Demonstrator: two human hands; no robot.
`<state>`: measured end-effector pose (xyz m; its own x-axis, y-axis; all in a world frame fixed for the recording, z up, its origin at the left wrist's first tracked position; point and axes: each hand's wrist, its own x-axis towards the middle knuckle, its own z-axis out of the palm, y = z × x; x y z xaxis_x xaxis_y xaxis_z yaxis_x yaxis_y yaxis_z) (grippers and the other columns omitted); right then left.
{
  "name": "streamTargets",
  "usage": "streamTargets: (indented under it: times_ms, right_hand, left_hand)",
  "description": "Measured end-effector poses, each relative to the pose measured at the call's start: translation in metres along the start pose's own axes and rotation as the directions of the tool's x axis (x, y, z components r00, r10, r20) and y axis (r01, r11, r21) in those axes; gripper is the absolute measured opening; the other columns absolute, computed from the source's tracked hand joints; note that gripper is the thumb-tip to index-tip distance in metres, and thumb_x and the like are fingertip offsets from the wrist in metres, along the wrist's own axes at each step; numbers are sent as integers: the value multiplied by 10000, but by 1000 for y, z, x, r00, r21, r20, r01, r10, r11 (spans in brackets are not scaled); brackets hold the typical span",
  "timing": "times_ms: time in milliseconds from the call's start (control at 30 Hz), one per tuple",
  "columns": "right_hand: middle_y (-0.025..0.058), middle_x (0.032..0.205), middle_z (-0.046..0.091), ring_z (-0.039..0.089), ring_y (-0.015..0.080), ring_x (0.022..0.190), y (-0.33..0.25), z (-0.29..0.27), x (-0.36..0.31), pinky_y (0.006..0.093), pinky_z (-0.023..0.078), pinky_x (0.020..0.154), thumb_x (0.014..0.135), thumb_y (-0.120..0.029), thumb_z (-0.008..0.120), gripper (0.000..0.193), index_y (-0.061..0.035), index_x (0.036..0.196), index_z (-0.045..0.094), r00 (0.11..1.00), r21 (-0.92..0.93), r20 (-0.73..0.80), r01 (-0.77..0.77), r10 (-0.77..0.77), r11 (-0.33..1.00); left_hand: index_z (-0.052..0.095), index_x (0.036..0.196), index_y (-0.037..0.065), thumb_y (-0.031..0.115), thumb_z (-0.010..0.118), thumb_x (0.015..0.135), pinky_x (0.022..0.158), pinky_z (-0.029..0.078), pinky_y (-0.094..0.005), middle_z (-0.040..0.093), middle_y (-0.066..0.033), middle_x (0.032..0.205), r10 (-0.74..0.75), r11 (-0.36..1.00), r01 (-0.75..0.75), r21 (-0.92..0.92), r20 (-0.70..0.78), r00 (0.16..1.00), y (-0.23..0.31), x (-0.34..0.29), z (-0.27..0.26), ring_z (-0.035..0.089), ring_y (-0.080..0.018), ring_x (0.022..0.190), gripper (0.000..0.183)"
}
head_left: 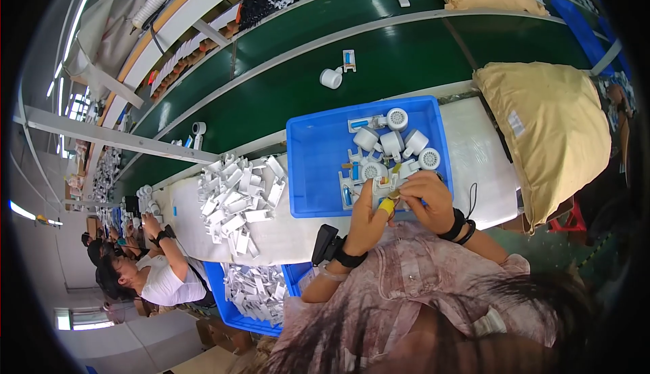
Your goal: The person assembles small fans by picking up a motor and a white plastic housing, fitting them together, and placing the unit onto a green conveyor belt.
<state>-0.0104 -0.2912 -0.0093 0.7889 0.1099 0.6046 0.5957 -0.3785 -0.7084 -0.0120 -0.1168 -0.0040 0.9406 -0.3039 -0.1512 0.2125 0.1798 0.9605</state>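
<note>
My left hand (369, 222) is closed around a small yellow object (386, 206) at the near edge of a blue bin (319, 206). What kind of object it is I cannot make out. Close beside it, my right hand (431, 199) has its fingers bent in a pinch, and the fingertips meet near the yellow object; whatever they grip is too small to tell. Just beyond both hands, the bin's right half holds several white round fan heads (397, 119) with grilles and white handle shells with blue cylindrical batteries (359, 124). The bin's left half shows bare blue floor.
Loose white plastic shells (238, 201) lie heaped left of the bin, and another blue bin (233, 314) of them stands below. A green conveyor (271, 89) runs behind, carrying a fan unit (331, 78). A tan sack (548, 137) stands right. Another person (166, 279) works at far left.
</note>
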Motion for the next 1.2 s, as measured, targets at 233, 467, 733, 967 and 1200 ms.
streamTargets:
  times_ms: [233,467,733,967,1200]
  right_hand:
    - [61,886,635,572,261,834,0,-1,3,346,449,740,694,23,726,223,-62,889,658,997,-24,-28,77,-77,997]
    - [36,869,627,544,236,792,1,1,3,329,422,712,678,0,736,229,-77,882,665,993,-44,-59,101,-104,994]
    - [67,868,616,554,270,830,3,-2,4,350,446,740,662,43,751,258,-62,880,662,996,-40,-22,90,-91,995]
    - [73,855,613,547,284,833,1,-1,5,363,450,753,645,54,742,268,-59,871,655,998,-53,-8,59,-60,997]
    - [75,852,613,543,291,831,-1,-5,8,372,447,784,641,56,736,266,-57,867,651,998,-68,18,63,-62,996]
  left_hand:
    - [439,1208,-6,8,470,845,553,483,-226,582,-54,916,-14,999,13,38,47,999,7,0,4,552,-84,704,365]
    - [449,1192,-21,7,489,827,610,456,-251,589,-89,884,3,993,-10,119,60,998,4,0,4,551,-115,708,369]
    - [450,1210,-22,1,483,816,702,460,-299,599,-118,911,56,984,-60,166,28,998,4,-1,8,565,-175,795,396]
    - [424,1267,-46,23,492,833,754,466,-320,605,-155,977,-51,989,40,142,71,996,-1,-1,-3,589,-231,851,446]
    - [440,1267,-32,125,493,923,696,427,-271,569,-100,936,138,955,-158,250,96,986,-5,2,4,537,-162,804,382]
